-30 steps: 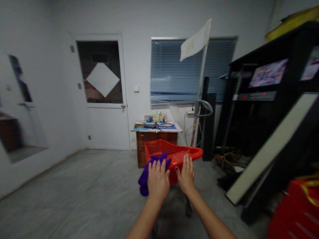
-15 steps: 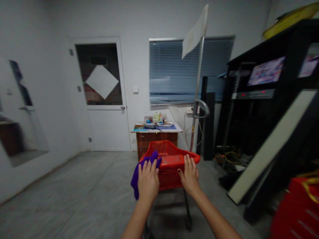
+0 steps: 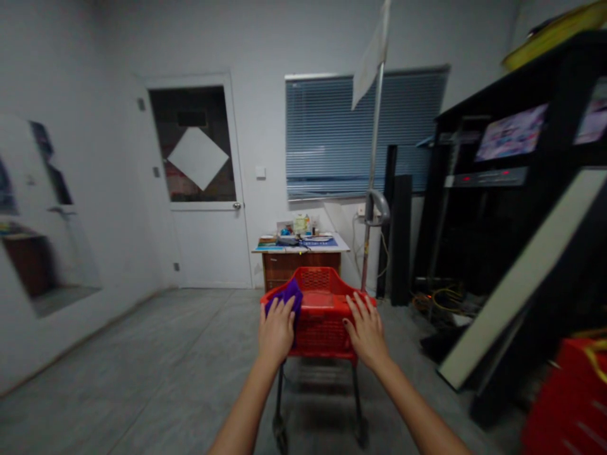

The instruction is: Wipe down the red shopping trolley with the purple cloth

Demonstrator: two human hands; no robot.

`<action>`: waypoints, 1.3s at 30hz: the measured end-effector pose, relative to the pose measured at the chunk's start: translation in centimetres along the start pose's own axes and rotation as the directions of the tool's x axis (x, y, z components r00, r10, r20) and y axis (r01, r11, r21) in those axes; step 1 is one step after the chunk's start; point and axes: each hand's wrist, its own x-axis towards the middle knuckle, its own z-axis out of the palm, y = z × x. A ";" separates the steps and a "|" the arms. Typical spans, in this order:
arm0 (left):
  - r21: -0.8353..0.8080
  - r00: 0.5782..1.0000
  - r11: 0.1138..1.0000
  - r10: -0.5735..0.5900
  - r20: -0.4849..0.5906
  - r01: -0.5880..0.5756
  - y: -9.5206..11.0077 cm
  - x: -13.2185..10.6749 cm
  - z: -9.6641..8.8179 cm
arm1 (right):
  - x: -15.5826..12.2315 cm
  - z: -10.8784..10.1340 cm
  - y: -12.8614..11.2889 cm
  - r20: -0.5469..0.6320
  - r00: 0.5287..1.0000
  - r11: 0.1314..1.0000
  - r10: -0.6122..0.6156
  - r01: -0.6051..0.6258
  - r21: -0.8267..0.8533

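Observation:
A small red plastic shopping cart [image 3: 322, 325] stands on the grey floor right in front of me, squared to my view. My left hand [image 3: 275, 328] rests on its near left rim, fingers closed over a purple cloth [image 3: 284, 297] that lies under the palm. On the near right rim lies my right hand [image 3: 366, 328], fingers stretched out and gripping the edge. From the cart's far right corner a metal pole [image 3: 373, 170] rises with a white flag [image 3: 372, 57] at its top.
A wooden desk [image 3: 301, 256] with small items stands against the far wall, below a window blind [image 3: 365, 133]. A white door [image 3: 202, 189] is to its left. Dark shelving [image 3: 516, 189], a leaning white board [image 3: 521, 272] and a red basket [image 3: 569, 404] crowd the right.
The cart has swung from angled to straight ahead. Both hands stayed on its rim, the cloth drawn up under my left hand. The pole now stands more upright.

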 end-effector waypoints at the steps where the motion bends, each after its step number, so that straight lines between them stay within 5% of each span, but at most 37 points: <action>1: 0.008 1.000 1.000 -0.011 -0.008 0.011 0.0 0.0 0.2 | 0.0 0.3 -0.3 -0.015 1.000 1.000 0.005 -0.005 0.012; 9: -0.065 0.982 0.981 0.186 0.034 -0.184 5.3 2.1 1.6 | 0.0 0.5 -2.6 0.005 1.000 0.999 0.029 -0.029 0.044; 17: -0.010 0.999 1.000 -0.006 0.039 0.007 -0.8 3.0 0.8 | -0.1 0.0 -2.6 0.002 1.000 0.998 0.031 -0.031 0.054; 20: -0.013 0.998 1.000 0.011 0.058 -0.010 0.7 2.8 0.8 | -0.2 -0.1 -3.6 0.008 0.999 0.997 0.046 -0.046 0.055; 25: -0.077 0.966 0.973 0.228 0.123 -0.219 5.7 2.5 1.2 | -0.2 -0.6 -3.4 0.068 0.998 0.995 0.003 -0.010 0.103; 28: -0.108 0.968 0.974 0.212 0.133 -0.199 4.9 2.9 1.4 | -0.3 -0.7 -1.6 0.054 0.998 0.987 0.044 -0.052 0.151; 33: -0.039 0.997 0.999 0.003 0.073 0.000 0.8 3.8 1.2 | -0.3 0.4 0.7 0.035 0.994 0.968 0.107 -0.113 0.225; 36: 0.002 0.999 1.000 -0.008 0.050 0.008 1.7 3.6 1.1 | -0.3 1.2 0.3 0.001 0.996 0.957 0.087 -0.083 0.278; 39: -0.015 0.987 0.989 0.148 0.064 -0.147 4.5 2.9 1.4 | -0.4 1.4 -0.5 -0.018 0.997 0.953 0.070 -0.061 0.296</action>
